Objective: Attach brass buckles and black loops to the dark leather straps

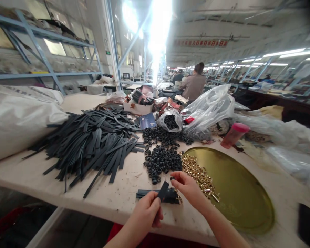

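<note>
My left hand (pixel 150 207) is closed around a dark strap (pixel 163 191), whose flat end sticks up past the thumb. My right hand (pixel 186 186) pinches a small black loop (pixel 172 178) between thumb and fingertips, just right of the strap's end and apart from it. Beneath the hands lies a stack of dark straps (pixel 144 193) with gold metal pieces at its right end. A heap of black loops (pixel 162 160) sits just beyond the hands. Gold metal fittings (pixel 196 172) are piled on the left side of an oval gold tray (pixel 237 186).
A large pile of loose dark straps (pixel 93 137) covers the table's left side. Behind are a white sack (pixel 20 117), a blue card (pixel 148 121), a bag of loops (pixel 170 122) and clear plastic bags (pixel 209 106). A pink-lidded jar (pixel 234 135) stands behind the tray. People sit farther back.
</note>
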A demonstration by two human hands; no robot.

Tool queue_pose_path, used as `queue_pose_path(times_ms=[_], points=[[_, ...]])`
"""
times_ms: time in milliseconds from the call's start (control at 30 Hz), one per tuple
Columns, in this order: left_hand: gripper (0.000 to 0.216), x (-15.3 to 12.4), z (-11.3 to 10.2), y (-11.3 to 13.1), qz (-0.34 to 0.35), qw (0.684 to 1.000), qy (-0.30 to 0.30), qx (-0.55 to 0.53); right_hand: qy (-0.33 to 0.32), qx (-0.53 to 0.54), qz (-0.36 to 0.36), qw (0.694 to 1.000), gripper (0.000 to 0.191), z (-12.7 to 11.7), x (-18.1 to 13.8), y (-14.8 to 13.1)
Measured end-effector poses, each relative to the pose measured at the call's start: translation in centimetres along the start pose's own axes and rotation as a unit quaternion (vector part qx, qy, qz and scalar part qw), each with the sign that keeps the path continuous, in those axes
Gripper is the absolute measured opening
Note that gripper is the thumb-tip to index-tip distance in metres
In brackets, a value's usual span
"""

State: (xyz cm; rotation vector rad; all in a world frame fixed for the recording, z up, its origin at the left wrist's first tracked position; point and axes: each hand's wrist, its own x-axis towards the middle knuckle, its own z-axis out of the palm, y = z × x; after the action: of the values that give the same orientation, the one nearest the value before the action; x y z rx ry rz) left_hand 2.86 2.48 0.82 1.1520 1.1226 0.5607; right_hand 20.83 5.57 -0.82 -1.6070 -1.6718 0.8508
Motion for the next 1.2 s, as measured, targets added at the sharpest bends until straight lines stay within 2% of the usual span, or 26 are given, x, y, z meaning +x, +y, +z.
queue_pose_path(times_ms=[67, 133, 233, 333, 433, 533, 633, 733, 900, 1067, 1133, 1200], points=[[0.024, 0.1, 0.3, -0.3, 0.034, 0.999, 0.010, 0.032, -0.017, 0.195, 0.049, 0.979, 0.024, 0.1, -1.6, -0.6], [0.024, 0.1, 0.7, -0.6, 0.055, 0.996, 0.014, 0.065, -0.009, 0.356, 0.094, 0.930, 0.027, 0.4, -3.0, -1.1], [0.023, -0.4, 1.2, -0.9, 0.065, 0.993, 0.021, 0.101, 0.027, 0.430, 0.109, 0.896, 0.027, 1.0, -4.2, -1.4], [0.024, -1.1, 1.3, -0.9, 0.063, 0.987, 0.034, 0.144, 0.028, 0.472, 0.108, 0.875, 0.026, 1.6, -4.6, -1.4], [0.025, -1.8, 1.2, -0.7, 0.101, 0.970, 0.050, 0.216, 0.008, 0.477, 0.108, 0.872, 0.026, 2.0, -4.9, -1.3], [0.024, -2.4, 0.8, -0.3, 0.154, 0.944, 0.058, 0.285, 0.001, 0.434, 0.094, 0.896, 0.024, 2.0, -5.1, -0.8], [0.024, -2.5, 0.5, 0.1, 0.149, 0.930, 0.029, 0.336, 0.004, 0.387, 0.073, 0.919, 0.024, 2.0, -5.4, -0.1], [0.025, -2.1, 0.5, 0.1, 0.141, 0.924, 0.010, 0.355, 0.003, 0.375, 0.073, 0.924, 0.027, 2.1, -5.6, 0.0], [0.025, -1.3, 1.4, -0.8, 0.146, 0.954, 0.008, 0.261, -0.030, 0.395, 0.105, 0.912, 0.036, 2.4, -5.4, -1.1], [0.050, -0.2, 1.6, -2.2, 0.126, 0.982, 0.003, 0.141, -0.009, 0.453, 0.124, 0.883, 0.039, 3.6, -5.0, -0.6], [0.057, 0.4, 1.4, -2.4, 0.111, 0.990, -0.024, 0.089, -0.030, 0.474, 0.122, 0.871, 0.042, 4.1, -5.0, -0.2], [0.066, 0.9, 1.1, -2.5, 0.071, 0.994, -0.072, 0.029, -0.042, 0.459, 0.110, 0.880, 0.041, 4.2, -4.9, 0.1]])
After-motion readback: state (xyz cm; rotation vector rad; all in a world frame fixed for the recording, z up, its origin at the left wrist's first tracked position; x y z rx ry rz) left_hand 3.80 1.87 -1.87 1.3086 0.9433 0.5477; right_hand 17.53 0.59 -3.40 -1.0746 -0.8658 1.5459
